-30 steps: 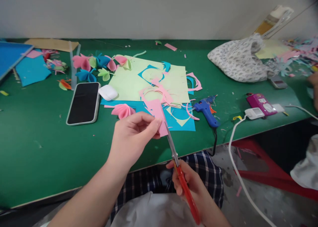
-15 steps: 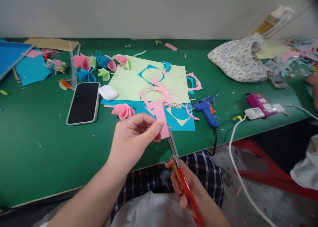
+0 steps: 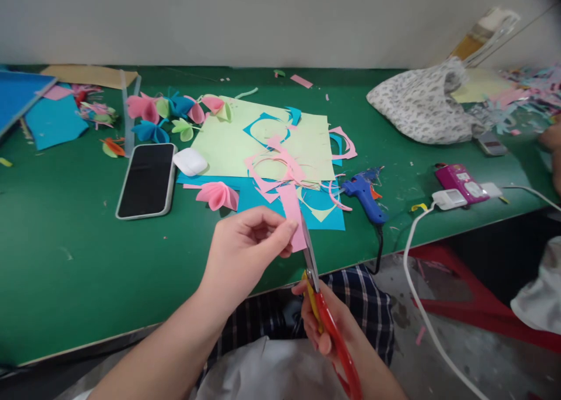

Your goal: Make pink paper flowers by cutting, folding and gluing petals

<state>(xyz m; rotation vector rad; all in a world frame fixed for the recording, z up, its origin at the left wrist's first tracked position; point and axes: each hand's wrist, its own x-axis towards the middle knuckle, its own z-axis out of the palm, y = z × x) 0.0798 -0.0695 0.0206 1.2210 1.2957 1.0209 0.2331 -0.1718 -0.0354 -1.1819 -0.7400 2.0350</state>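
Note:
Between thumb and fingers, my left hand (image 3: 252, 251) pinches a pink paper strip (image 3: 293, 207) above the table's front edge. My right hand (image 3: 331, 318) grips the red and yellow handles of a pair of scissors (image 3: 312, 263), whose blades point away from me and lie along the strip's right side. Beyond my hands is a pale green sheet (image 3: 232, 137) on top of a blue sheet (image 3: 254, 204). Pink, blue and green ring-shaped paper offcuts (image 3: 267, 165) lie across both sheets. A folded pink paper flower (image 3: 218, 195) is near my left hand.
On the green table (image 3: 79, 260) lie a phone (image 3: 146, 181), a white earbud case (image 3: 190, 162) and several paper flowers (image 3: 151, 131). Right of the sheets are a blue glue gun (image 3: 366, 195), a patterned cloth bag (image 3: 421, 105) and a purple power adapter (image 3: 462, 183) with a white cable (image 3: 409, 265). Another person's hand shows at the right edge.
My left hand and the pink strip have shifted slightly right and towards me. The scissor blades have moved a little to the right, still alongside the strip.

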